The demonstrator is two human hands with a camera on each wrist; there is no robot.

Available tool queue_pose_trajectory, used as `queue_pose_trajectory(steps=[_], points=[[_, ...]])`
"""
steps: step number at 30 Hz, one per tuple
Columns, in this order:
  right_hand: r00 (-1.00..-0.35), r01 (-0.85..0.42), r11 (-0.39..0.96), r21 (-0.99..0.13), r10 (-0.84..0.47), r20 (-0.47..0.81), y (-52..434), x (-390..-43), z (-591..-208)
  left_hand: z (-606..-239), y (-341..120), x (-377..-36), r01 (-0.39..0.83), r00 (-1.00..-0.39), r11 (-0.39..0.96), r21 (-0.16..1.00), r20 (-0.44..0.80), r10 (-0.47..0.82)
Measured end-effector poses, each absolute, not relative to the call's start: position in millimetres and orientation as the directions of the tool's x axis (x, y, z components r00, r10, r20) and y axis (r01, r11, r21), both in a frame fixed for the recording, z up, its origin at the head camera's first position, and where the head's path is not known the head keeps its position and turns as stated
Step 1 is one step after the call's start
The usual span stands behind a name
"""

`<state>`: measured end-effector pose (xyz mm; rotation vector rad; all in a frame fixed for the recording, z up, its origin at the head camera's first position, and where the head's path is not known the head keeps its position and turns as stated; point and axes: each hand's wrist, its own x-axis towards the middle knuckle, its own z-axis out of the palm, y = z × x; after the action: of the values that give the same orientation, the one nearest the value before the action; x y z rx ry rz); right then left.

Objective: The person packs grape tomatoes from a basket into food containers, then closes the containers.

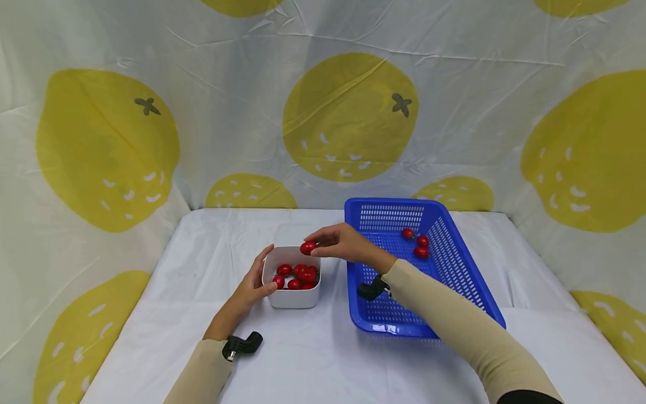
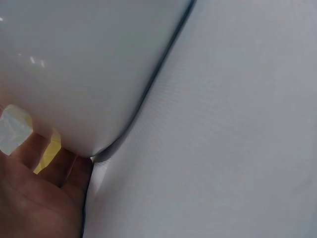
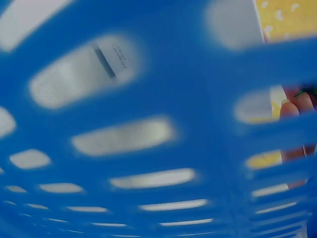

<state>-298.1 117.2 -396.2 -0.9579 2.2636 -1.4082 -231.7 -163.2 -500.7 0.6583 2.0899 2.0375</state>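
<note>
In the head view my right hand (image 1: 344, 242) pinches a cherry tomato (image 1: 308, 247) between thumb and fingers, over the back right rim of a white square container (image 1: 294, 299). Several red cherry tomatoes (image 1: 295, 284) lie inside this container. My left hand (image 1: 250, 286) grips the container's left side, the thumb at its front left. The left wrist view shows fingers (image 2: 59, 166) bent against the container's smooth wall (image 2: 84, 74). In the right wrist view, the blue basket's slotted wall (image 3: 188, 99) covers most of the picture; fingertips (image 3: 297, 105) and a bit of green show through a slot.
The blue plastic basket (image 1: 353, 306) stands right of the container, beneath my right forearm, with 3 cherry tomatoes (image 1: 421, 252) toward its back right. A pale flat piece (image 1: 290, 233) lies behind the container. White cloth (image 1: 303, 359) covers the table; a lemon-print curtain (image 1: 242, 129) hangs behind.
</note>
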Motion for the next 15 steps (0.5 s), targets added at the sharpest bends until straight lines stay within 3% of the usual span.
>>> queue_pose_trajectory(steps=[15], points=[[-0.705,-0.405,0.3,-0.864,-0.704,0.085,115.7,-298.3,-401.4,-501.5,-164.2,-232.0,0.193,-0.895,-0.008,0.981,0.179,0.409]])
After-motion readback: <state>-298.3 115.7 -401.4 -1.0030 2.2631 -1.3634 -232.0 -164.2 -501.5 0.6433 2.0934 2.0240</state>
